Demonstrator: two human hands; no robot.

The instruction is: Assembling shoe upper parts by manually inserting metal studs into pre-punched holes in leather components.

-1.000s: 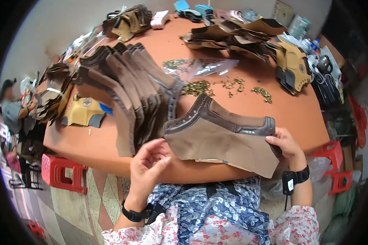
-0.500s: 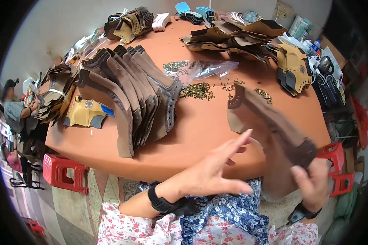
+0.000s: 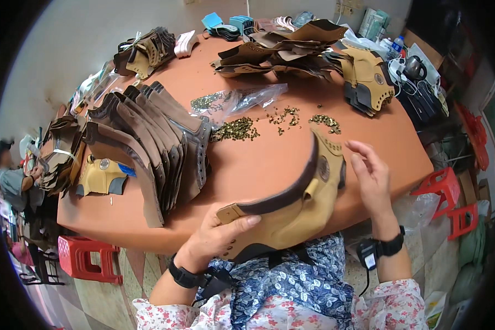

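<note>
My left hand (image 3: 210, 235) grips one end of a tan leather boot upper (image 3: 297, 212), its thumb lying on top. The upper has a dark padded collar, a round badge and eyelet holes; it is tilted above the table's near edge. Beside its far right end, my right hand (image 3: 373, 179) is loosely bent with fingers apart and nothing visible in it. Small brass-coloured eyelets lie in a main pile (image 3: 236, 129) and a smaller heap (image 3: 325, 123) beyond the upper. A row of brown boot uppers (image 3: 154, 143) leans together on the left.
On the orange table (image 3: 247, 170) lie a clear plastic bag (image 3: 253, 99), stacked brown uppers (image 3: 280, 52), tan uppers (image 3: 368, 82) and a tied bundle (image 3: 143, 52). Red stools (image 3: 88, 258) stand below the table. Another person (image 3: 14, 179) is at far left.
The boot upper has swung from my right hand across to my left, and its tan face now shows. My left hand has closed on it; my right has let go.
</note>
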